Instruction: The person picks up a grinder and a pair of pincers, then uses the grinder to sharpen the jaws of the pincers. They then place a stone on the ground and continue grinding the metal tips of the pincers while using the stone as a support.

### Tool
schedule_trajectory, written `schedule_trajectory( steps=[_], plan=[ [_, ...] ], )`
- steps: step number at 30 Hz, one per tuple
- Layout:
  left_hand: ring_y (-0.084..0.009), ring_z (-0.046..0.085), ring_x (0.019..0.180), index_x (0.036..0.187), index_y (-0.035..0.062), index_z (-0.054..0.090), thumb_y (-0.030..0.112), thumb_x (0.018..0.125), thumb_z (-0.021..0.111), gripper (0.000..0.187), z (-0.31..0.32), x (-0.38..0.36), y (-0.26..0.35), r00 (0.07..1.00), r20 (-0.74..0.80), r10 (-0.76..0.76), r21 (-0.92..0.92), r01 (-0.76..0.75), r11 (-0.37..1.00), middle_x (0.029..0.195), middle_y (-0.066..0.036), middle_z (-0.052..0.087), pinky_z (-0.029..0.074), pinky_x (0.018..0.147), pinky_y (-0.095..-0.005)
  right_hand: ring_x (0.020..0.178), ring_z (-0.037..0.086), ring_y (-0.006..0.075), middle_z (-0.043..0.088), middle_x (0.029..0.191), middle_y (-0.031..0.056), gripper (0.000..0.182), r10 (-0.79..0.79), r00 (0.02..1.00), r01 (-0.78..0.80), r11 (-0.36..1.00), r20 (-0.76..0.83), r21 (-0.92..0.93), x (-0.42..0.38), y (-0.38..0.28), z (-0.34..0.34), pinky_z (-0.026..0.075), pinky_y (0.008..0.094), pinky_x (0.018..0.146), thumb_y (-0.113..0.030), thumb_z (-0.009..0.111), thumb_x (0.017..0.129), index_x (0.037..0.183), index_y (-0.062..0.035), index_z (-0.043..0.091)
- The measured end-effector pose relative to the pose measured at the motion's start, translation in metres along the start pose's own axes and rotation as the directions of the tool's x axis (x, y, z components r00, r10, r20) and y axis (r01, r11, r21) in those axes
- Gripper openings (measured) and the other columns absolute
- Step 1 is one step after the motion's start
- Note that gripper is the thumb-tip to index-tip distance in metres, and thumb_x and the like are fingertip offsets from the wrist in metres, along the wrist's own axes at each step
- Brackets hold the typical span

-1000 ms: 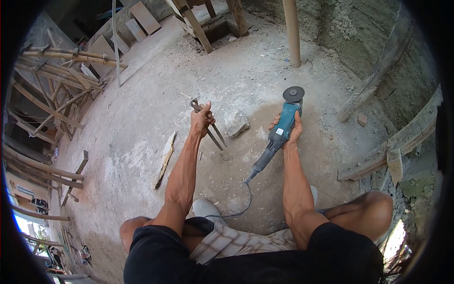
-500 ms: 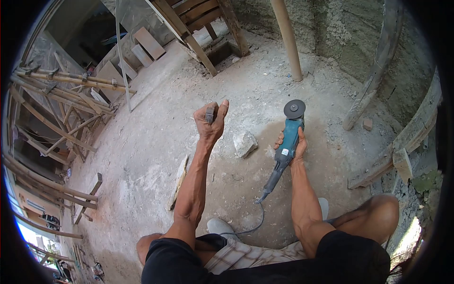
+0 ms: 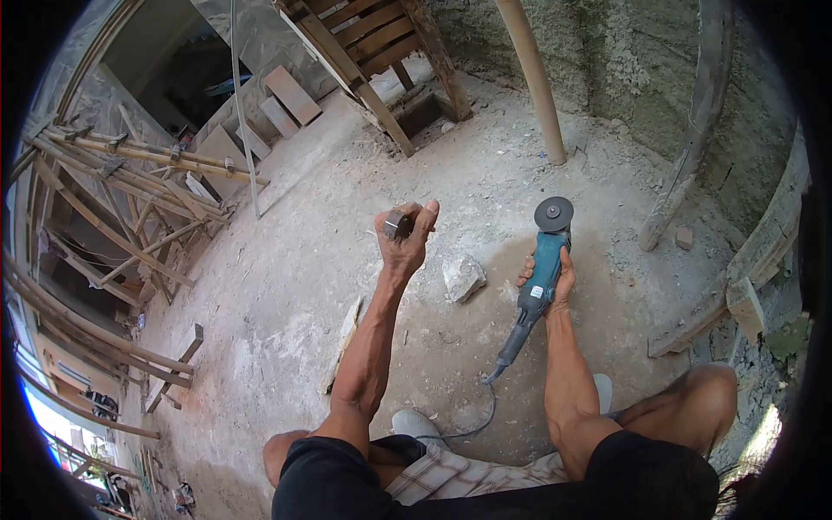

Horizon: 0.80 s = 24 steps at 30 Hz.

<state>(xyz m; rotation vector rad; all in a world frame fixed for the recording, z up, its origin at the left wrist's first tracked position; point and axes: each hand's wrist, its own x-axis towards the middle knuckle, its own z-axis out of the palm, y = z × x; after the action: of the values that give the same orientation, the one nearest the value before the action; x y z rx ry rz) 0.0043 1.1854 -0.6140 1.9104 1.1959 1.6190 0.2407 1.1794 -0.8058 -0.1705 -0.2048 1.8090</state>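
My right hand (image 3: 559, 282) is wrapped around the body of a teal and black angle grinder (image 3: 548, 257). The grinder's dark disc (image 3: 554, 213) faces up at the far end, and its cable (image 3: 490, 403) trails from the rear toward my feet. My left hand (image 3: 405, 238), raised out in front, is closed around a small dark block-like object (image 3: 398, 225) with a greyish face; most of it is hidden by the fingers, and I cannot tell its kind. On the ground between both hands lies a pale stone chunk (image 3: 464, 278).
A wood strip (image 3: 345, 345) lies on the dusty floor beside my left forearm. Bamboo scaffolding (image 3: 147, 165) lines the left side. Ahead are a slatted wooden frame (image 3: 373, 43) over a square pit (image 3: 426, 117) and a leaning pole (image 3: 536, 82). Timber beams (image 3: 693, 334) stand at right.
The view has shifted, so the scene sits slightly lower and farther right. My left hand has turned a little, showing the dark object's face differently. My right hand keeps hold of the angle grinder.
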Motion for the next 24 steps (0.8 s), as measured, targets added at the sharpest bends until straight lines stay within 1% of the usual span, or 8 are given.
schedule_trajectory(
  steps=[1,2,4,17,19,22,23,24],
  plan=[
    [-0.0056,0.038,0.047,0.054,0.0059,0.053,0.029,0.090,0.068,0.045,0.001,0.000,0.001,1.000,-0.023,0.004,-0.048,-0.005,0.999,0.048,0.004,0.043,0.029,0.043,-0.0265,0.064,0.059,0.0234,0.059,0.076,0.0101,0.061,-0.005,1.000,0.005,1.000,0.004,-0.002,0.000,0.000,0.000,0.051,0.0403,0.061,-0.059,0.058,0.084,0.105,-0.0022,0.055],
    [-0.0056,0.038,0.047,0.054,0.0059,0.053,0.029,0.090,0.068,0.045,0.000,0.000,0.001,1.000,-0.022,0.005,-0.047,-0.006,0.999,0.048,0.004,0.043,0.029,0.043,-0.0265,0.064,0.059,0.0234,0.059,0.076,0.0101,0.061,-0.006,1.000,0.006,1.000,0.004,-0.001,0.001,-0.001,-0.001,0.051,0.0403,0.061,-0.059,0.058,0.084,0.105,-0.0022,0.055],
    [-0.0059,0.042,0.046,0.056,0.0052,0.058,0.031,0.090,0.068,0.044,-0.001,0.000,0.002,1.000,-0.003,-0.001,-0.038,0.001,0.999,0.049,0.002,0.048,0.033,0.043,-0.0258,0.062,0.062,0.0254,0.060,0.073,0.0120,0.058,-0.002,1.000,0.002,0.999,-0.005,0.036,0.002,-0.001,-0.004,0.052,0.0425,0.061,-0.058,0.058,0.084,0.101,-0.0026,0.056],
    [-0.0071,0.044,0.048,0.057,0.0043,0.057,0.036,0.091,0.067,0.047,0.000,0.000,0.001,0.999,-0.043,-0.012,-0.081,0.009,0.997,0.051,0.002,0.048,0.035,0.044,-0.0260,0.063,0.061,0.0252,0.060,0.073,0.0117,0.059,0.035,0.998,-0.039,0.996,0.054,0.082,-0.002,0.002,-0.001,0.051,0.0430,0.062,-0.058,0.057,0.084,0.103,-0.0022,0.056],
    [-0.0085,0.044,0.049,0.057,0.0046,0.054,0.036,0.092,0.064,0.048,0.004,0.001,0.006,0.993,-0.113,0.041,-0.214,-0.065,0.975,0.053,0.002,0.047,0.035,0.045,-0.0271,0.063,0.061,0.0252,0.060,0.073,0.0112,0.059,0.036,0.997,-0.042,0.994,0.063,0.098,-0.001,0.002,-0.003,0.051,0.0426,0.062,-0.058,0.057,0.084,0.103,-0.0024,0.056],
    [-0.0091,0.040,0.049,0.057,0.0047,0.048,0.034,0.094,0.061,0.049,0.000,0.005,0.002,0.981,-0.092,0.169,-0.139,-0.181,0.974,0.053,0.001,0.043,0.033,0.045,-0.0283,0.063,0.060,0.0251,0.060,0.073,0.0110,0.059,0.026,0.998,-0.030,0.996,0.053,0.080,-0.002,0.002,-0.003,0.050,0.0419,0.062,-0.059,0.058,0.083,0.103,-0.0025,0.056],
    [-0.0091,0.040,0.049,0.057,0.0047,0.048,0.034,0.094,0.061,0.049,-0.002,0.005,-0.001,0.981,-0.094,0.170,-0.139,-0.182,0.973,0.053,0.001,0.043,0.033,0.045,-0.0283,0.063,0.060,0.0251,0.060,0.073,0.0110,0.059,0.026,0.998,-0.030,0.996,0.054,0.079,-0.001,0.002,-0.004,0.050,0.0419,0.062,-0.059,0.058,0.083,0.103,-0.0025,0.056],
    [-0.0091,0.037,0.049,0.056,0.0047,0.045,0.032,0.094,0.061,0.049,-0.004,0.006,-0.004,0.974,-0.089,0.207,-0.073,-0.214,0.974,0.052,0.000,0.040,0.030,0.045,-0.0287,0.063,0.059,0.0236,0.059,0.075,0.0105,0.060,0.021,0.997,-0.026,0.997,0.070,0.070,-0.001,0.002,-0.005,0.049,0.0409,0.062,-0.058,0.056,0.085,0.105,-0.0015,0.055]
  ],
)
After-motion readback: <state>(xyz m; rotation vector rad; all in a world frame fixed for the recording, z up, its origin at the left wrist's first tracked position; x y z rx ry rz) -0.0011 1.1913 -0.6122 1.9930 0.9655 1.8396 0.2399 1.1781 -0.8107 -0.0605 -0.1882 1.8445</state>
